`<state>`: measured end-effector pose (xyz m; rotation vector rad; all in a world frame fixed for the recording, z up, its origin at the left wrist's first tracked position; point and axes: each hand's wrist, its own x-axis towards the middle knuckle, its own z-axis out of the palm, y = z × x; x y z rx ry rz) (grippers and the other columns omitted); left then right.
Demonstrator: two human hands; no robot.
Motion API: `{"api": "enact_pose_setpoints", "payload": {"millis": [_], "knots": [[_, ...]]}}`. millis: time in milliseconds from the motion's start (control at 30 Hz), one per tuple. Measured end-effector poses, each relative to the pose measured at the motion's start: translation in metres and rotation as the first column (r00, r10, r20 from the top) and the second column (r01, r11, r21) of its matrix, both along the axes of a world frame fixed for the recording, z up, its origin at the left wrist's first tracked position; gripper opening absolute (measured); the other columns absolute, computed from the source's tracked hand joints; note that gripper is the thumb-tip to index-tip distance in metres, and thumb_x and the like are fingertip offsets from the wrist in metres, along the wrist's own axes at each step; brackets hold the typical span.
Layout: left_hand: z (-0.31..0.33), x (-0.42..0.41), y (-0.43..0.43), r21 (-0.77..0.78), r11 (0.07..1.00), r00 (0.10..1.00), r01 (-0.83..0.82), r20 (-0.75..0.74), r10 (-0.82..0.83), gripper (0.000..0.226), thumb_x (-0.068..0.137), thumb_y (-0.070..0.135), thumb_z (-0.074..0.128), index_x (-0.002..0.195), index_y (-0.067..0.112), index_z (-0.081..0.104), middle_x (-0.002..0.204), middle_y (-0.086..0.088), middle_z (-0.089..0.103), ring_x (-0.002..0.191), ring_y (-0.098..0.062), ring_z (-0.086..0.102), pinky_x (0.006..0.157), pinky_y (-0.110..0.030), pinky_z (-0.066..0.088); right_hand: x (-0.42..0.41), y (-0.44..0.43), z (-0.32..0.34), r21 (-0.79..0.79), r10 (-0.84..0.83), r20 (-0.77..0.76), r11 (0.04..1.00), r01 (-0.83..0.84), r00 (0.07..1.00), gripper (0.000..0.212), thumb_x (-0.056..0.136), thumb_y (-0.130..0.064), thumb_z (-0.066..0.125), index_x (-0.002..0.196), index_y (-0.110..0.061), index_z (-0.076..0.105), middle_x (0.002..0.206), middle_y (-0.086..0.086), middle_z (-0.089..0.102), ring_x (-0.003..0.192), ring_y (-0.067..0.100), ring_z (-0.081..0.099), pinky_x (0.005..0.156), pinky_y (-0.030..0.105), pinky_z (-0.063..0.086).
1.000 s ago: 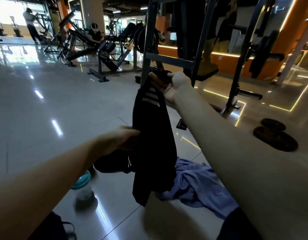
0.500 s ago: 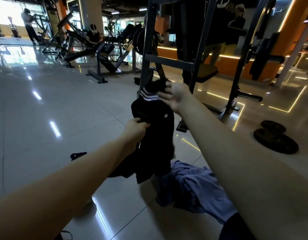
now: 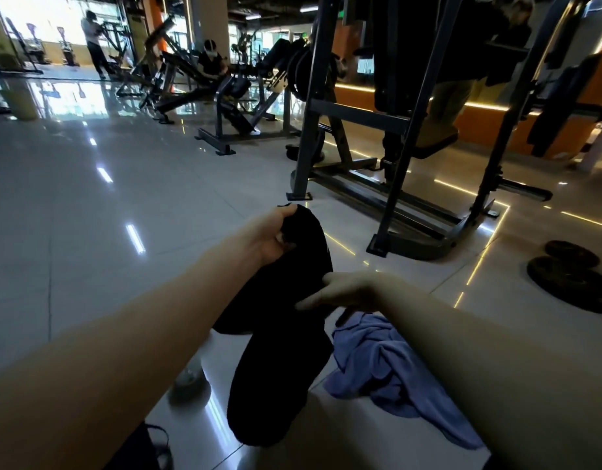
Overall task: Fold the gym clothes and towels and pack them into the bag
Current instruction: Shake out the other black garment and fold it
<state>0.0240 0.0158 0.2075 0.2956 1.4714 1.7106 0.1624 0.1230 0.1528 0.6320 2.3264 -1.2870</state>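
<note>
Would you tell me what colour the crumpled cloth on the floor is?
Plain lavender blue; the cloth shows best in the head view.

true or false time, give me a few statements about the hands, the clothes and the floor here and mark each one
1. Dark weight plates lie on the floor at the right. True.
2. The left hand grips the black garment at its top end. True.
3. The black garment lies spread flat on the floor. False: it hangs from the left hand.
4. The blue towel is neatly folded. False: it lies crumpled on the floor.
5. The right hand touches the black garment lower down. True.
</note>
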Motion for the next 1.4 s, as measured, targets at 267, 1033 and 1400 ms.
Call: {"api": "enact_pose_setpoints", "payload": {"millis": [267,1033,1400], "knots": [[-0.001,-0.016,-0.026,-0.227,0.973,0.958,-0.039,-0.285,-0.028,0.020,0.101,0.032,0.059,0.112,0.016,0.062,0.104,-0.007,0.066,0.086,-0.018,0.063,0.076,-0.033,0.055,-0.011,-0.004,0.057,-0.183,-0.279,-0.222,0.953,0.241,0.934,0.031,0.103,-0.025,0.056,0.126,-0.005,0.060,0.108,0.016,0.066,0.090,0.029,0.066,0.072,0.038,0.056],[0.017,0.014,-0.034,-0.228,0.972,0.928,0.063,-0.345,-0.141,0.018,0.100,0.014,0.047,0.109,0.006,0.061,0.101,-0.013,0.064,0.089,-0.026,0.063,0.071,-0.033,0.055,-0.005,-0.010,0.084,-0.124,-0.173,-0.366,0.983,0.136,0.914,0.051,0.082,-0.020,0.080,0.129,-0.013,0.061,0.124,0.021,0.065,0.103,0.031,0.066,0.094,0.049,0.055],[0.029,-0.023,-0.066,-0.251,0.943,0.711,-0.220,-0.703,-0.022,0.009,0.090,0.004,0.061,0.091,0.008,0.069,0.077,-0.010,0.059,0.066,-0.020,0.058,0.051,-0.021,0.049,0.027,0.041,0.104,0.058,-0.300,-0.533,0.920,0.388,0.791,0.023,0.099,0.003,0.052,0.106,-0.013,0.066,0.103,0.011,0.065,0.087,0.020,0.066,0.069,0.032,0.056]]}}
